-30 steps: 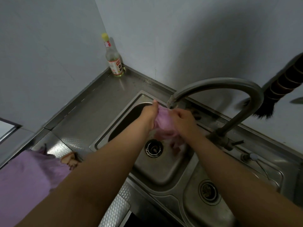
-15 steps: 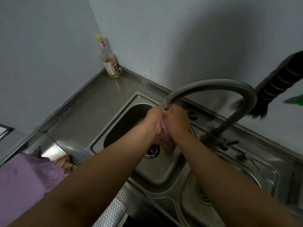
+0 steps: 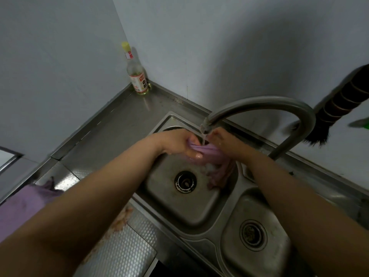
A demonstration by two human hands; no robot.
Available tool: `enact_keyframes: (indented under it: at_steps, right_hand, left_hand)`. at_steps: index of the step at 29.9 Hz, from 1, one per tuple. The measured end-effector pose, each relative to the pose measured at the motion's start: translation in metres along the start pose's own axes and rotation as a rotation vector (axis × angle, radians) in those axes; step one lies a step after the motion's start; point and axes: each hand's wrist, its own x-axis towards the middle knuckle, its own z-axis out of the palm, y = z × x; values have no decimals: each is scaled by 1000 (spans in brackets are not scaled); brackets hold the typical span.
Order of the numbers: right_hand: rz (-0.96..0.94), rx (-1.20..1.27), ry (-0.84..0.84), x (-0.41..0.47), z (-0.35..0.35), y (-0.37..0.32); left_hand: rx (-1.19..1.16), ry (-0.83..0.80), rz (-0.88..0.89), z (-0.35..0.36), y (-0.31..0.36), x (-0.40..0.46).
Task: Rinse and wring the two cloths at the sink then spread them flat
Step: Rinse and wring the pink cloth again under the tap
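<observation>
The second purple cloth [image 3: 24,208] at the left edge runs out of frame, and the left forearm covers part of it. The bottle [image 3: 137,76] label in the corner is too small to read. The dark brush thing [image 3: 339,102] at the right edge is cut off. The right hand [image 3: 229,144] hides that end of the wet cloth [image 3: 207,154].

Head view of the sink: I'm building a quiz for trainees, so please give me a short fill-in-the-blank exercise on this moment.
1. Both hands, left hand and right hand, grip a ____ cloth under the faucet.
2. Water from the faucet is ____.
3. The bottle in the corner has a ____ cap.
4. The sink has ____ basins.

Missing words: purple; running; yellow; two
</observation>
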Motion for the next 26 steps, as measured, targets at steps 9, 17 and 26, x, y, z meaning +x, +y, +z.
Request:
enact_keyframes:
  at_steps: [9,17,26]
  right_hand:
    - [82,63,-147,-13,-4,32]
    - [81,484,216,-16,27,4]
    - [132,113,493,4,47,-24]
  left_hand:
    - [-286,322,14,-4,-20,14]
    - [-53,670,-208,31,-19,48]
    - [-1230,618,-389,68,19,66]
